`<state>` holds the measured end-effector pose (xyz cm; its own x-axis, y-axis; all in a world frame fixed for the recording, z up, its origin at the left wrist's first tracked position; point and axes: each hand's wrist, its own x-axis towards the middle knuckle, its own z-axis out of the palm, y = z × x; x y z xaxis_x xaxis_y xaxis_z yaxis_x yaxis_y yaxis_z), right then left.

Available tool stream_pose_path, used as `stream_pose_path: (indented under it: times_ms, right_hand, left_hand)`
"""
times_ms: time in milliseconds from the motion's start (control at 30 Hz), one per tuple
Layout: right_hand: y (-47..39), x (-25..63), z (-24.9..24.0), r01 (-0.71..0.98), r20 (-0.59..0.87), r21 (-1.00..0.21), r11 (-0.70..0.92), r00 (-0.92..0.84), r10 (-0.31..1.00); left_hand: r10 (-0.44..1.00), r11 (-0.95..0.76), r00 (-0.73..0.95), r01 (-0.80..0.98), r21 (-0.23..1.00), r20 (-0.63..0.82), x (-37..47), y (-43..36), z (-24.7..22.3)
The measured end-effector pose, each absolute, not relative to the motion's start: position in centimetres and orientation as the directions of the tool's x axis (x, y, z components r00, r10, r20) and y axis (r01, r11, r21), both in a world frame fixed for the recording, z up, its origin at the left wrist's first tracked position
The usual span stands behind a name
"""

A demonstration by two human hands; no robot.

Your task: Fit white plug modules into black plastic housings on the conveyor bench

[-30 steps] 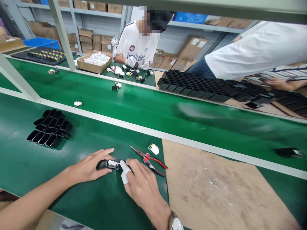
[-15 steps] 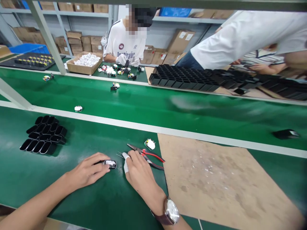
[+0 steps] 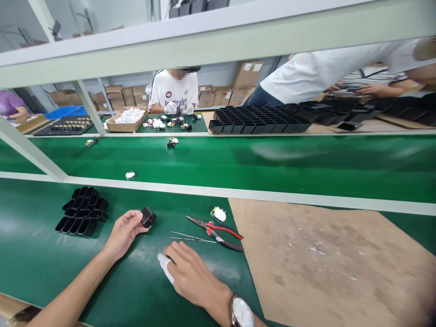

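Note:
A small black housing is pinched between the thumb and fingers of my left hand, tilted so that a side with red marks shows. My right hand, with a white cover on one finger and a watch at the wrist, rests low over the green table; its fingers are curled and what is under them is hidden. Just beyond it lie metal tweezers. Red-handled pliers lie beside them, and a white-topped circuit part sits behind the pliers.
Several open black housings stand grouped at the left. A brown cardboard sheet covers the table at the right. Past the pale rail, a green belt carries a few parts. Co-workers are across it, near trays of black cases.
My left hand has lifted and turned the housing. My right hand has let go of the tweezers and drawn back toward me. The camera view has tilted up.

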<state>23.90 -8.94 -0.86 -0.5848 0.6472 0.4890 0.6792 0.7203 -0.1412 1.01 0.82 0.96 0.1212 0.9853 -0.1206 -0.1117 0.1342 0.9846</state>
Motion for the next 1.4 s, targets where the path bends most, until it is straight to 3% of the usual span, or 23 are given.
stream_pose_path:
  times_ms: [233, 433, 600, 833, 1000, 1133, 1267, 1400]
  right_hand:
    - [-8.9, 23.4, -1.6, 0.664, 0.384, -0.057, 0.746, -0.675, 0.63]
    - [-8.9, 23.5, -1.7, 0.67, 0.424, -0.023, 0.742, -0.666, 0.614]
    - [-8.9, 23.8, -1.4, 0.666, 0.457, 0.016, 0.745, -0.668, 0.587]
    - [-8.6, 24.2, -0.8, 0.655, 0.484, 0.022, 0.755, -0.668, 0.566]
    - [-8.6, 24.1, -1.0, 0.659, 0.477, 0.001, 0.752, -0.661, 0.579]
    - [-8.4, 24.3, -0.8, 0.672, 0.461, -0.001, 0.74, -0.656, 0.597]
    - [-7.0, 26.6, 0.7, 0.82, 0.493, 0.008, 0.572, -0.501, 0.712]
    - [-5.1, 31.1, 1.5, 0.982, 0.468, -0.067, 0.179, -0.127, 0.875]
  left_hand:
    - [0.955, -0.153, 0.282, 0.196, 0.969, 0.093, 3.7, 2.0, 1.5]
    - [0.906, -0.404, 0.316, 0.457, 0.793, 0.28, 7.1, 10.7, 4.4]
    - [0.925, -0.363, 0.168, 0.663, 0.655, 0.342, 9.2, 18.2, 4.1]
    - [0.923, -0.287, 0.105, 0.829, 0.48, 0.37, 8.3, 18.7, 1.9]
    - [0.948, -0.217, 0.068, 0.854, 0.472, 0.312, 6.6, 19.3, 2.5]
    - [0.933, -0.313, 0.166, 0.812, 0.492, 0.319, 6.5, 17.3, 3.2]
    - [0.869, -0.495, 0.404, 0.704, 0.509, 0.287, 6.3, 10.6, 2.8]
    - [0.798, -0.586, 0.557, 0.629, 0.511, 0.23, 4.4, 4.3, 2.1]
